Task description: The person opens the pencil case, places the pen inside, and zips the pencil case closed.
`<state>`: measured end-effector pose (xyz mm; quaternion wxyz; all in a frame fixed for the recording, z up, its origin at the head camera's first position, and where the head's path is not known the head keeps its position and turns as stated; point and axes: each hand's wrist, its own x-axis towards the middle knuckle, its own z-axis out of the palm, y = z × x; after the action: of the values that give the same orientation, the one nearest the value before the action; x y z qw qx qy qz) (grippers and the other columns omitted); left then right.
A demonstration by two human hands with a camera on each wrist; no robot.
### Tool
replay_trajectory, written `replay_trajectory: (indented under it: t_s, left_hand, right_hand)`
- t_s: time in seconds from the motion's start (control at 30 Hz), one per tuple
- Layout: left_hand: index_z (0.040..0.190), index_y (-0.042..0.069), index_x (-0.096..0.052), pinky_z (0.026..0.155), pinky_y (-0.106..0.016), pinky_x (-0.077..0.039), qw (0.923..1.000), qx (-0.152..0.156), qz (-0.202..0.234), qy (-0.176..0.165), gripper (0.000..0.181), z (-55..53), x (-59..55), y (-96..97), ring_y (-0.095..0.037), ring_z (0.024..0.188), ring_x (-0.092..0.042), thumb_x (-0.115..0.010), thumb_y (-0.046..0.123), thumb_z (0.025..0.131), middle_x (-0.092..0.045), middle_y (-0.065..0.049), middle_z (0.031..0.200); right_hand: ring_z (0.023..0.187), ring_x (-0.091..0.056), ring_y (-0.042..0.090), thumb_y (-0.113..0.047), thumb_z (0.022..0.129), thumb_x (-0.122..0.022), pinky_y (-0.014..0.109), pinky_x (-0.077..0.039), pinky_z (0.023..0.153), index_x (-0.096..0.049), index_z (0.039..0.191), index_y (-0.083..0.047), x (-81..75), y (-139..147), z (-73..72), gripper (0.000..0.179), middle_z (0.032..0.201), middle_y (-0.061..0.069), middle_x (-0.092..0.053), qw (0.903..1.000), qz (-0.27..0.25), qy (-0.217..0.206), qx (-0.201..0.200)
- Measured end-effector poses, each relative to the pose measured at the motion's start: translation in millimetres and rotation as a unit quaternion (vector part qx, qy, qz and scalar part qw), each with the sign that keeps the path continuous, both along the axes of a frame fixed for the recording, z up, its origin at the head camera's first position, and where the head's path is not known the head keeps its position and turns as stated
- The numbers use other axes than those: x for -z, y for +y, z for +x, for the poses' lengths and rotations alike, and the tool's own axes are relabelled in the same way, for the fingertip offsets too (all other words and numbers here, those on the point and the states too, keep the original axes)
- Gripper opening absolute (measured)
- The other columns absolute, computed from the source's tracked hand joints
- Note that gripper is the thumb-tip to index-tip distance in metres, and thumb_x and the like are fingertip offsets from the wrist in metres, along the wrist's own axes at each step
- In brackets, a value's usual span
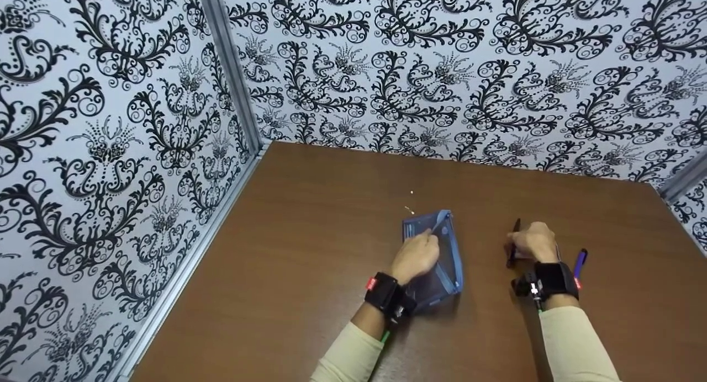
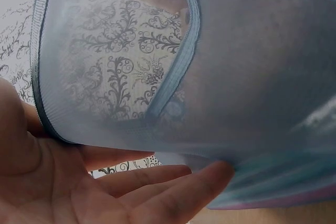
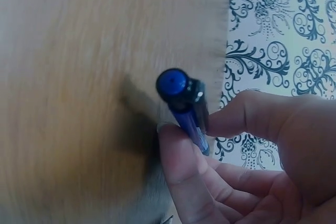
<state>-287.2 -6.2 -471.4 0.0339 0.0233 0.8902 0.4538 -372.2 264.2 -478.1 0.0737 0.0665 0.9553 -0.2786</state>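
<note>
A blue see-through mesh pouch point(image 1: 447, 255) with a light blue zipper is near the middle of the brown table. My left hand point(image 1: 418, 255) grips it by the side away from the zipper. In the left wrist view the mesh point(image 2: 252, 77) spreads wide above the fingers point(image 2: 178, 192), and a zipper strip point(image 2: 181, 72) curves across it. To the right of the pouch, my right hand point(image 1: 536, 241) pinches a pen point(image 1: 517, 226). The right wrist view shows that pen point(image 3: 185, 116) end-on, blue with a black cap and clip, between thumb and fingers.
Just right of the right wrist lies a blue-purple pen point(image 1: 580, 262) on the table point(image 1: 309, 233). Small white bits point(image 1: 409, 210) are behind the pouch. Patterned walls point(image 1: 353, 67) border the table at the back and left, with a metal post point(image 1: 232, 67) in the corner.
</note>
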Motion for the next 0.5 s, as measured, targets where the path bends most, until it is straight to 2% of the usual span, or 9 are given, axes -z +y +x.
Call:
replay_trajectory:
  t_s: [0.13,0.2,0.27,0.37,0.5]
  left_hand:
    - [0.140,-0.001,-0.053,0.103,-0.035,-0.046,0.9999,0.006,-0.007,0.005,0.053,-0.7,0.4,-0.1,-0.026,0.117,-0.060,-0.027,0.027,0.103,-0.051,-0.010,0.148]
    - [0.140,-0.002,-0.053,0.101,-0.035,-0.047,0.9999,0.008,-0.005,0.006,0.053,-0.9,0.7,0.0,-0.028,0.113,-0.062,-0.027,0.026,0.103,-0.051,-0.011,0.148]
    - [0.139,-0.002,-0.054,0.103,-0.036,-0.047,0.9999,0.006,-0.006,0.012,0.053,-1.2,1.1,-0.2,-0.026,0.118,-0.060,-0.028,0.026,0.103,-0.052,-0.010,0.146]
    - [0.139,-0.001,-0.054,0.099,-0.035,-0.048,0.9999,0.005,-0.002,0.011,0.052,-0.6,1.1,-0.4,-0.025,0.110,-0.060,-0.029,0.026,0.103,-0.053,-0.010,0.146]
    - [0.137,-0.001,-0.056,0.101,-0.035,-0.047,0.9997,0.005,-0.009,0.020,0.051,-0.6,1.2,-0.7,-0.023,0.114,-0.059,-0.029,0.025,0.103,-0.054,-0.010,0.145]
  right_hand:
    - [0.077,-0.069,0.029,-0.031,0.091,-0.064,0.040,-0.054,0.076,-0.076,0.085,0.000,-1.4,-4.2,5.5,0.034,0.078,0.009,-0.073,0.9999,-0.014,0.008,-0.001]
    - [0.076,-0.069,0.026,-0.031,0.092,-0.064,0.037,-0.055,0.075,-0.076,0.091,0.000,-3.4,-6.7,8.8,0.034,0.079,0.007,-0.074,0.9996,-0.022,0.017,-0.002]
    - [0.076,-0.067,0.024,-0.031,0.093,-0.063,0.032,-0.054,0.068,-0.074,0.093,0.001,-7.4,-10.1,12.4,0.034,0.082,0.006,-0.072,0.9991,-0.039,0.018,-0.003]
    - [0.072,-0.065,0.015,-0.029,0.094,-0.062,0.025,-0.052,0.061,-0.070,0.103,0.003,-15.8,-16.3,17.7,0.034,0.082,0.003,-0.070,0.9974,-0.071,0.017,-0.002]
    - [0.070,-0.066,0.009,-0.027,0.094,-0.062,0.025,-0.053,0.062,-0.065,0.117,0.006,-28.2,-24.6,24.6,0.041,0.085,0.005,-0.073,0.9958,-0.089,0.021,-0.005]
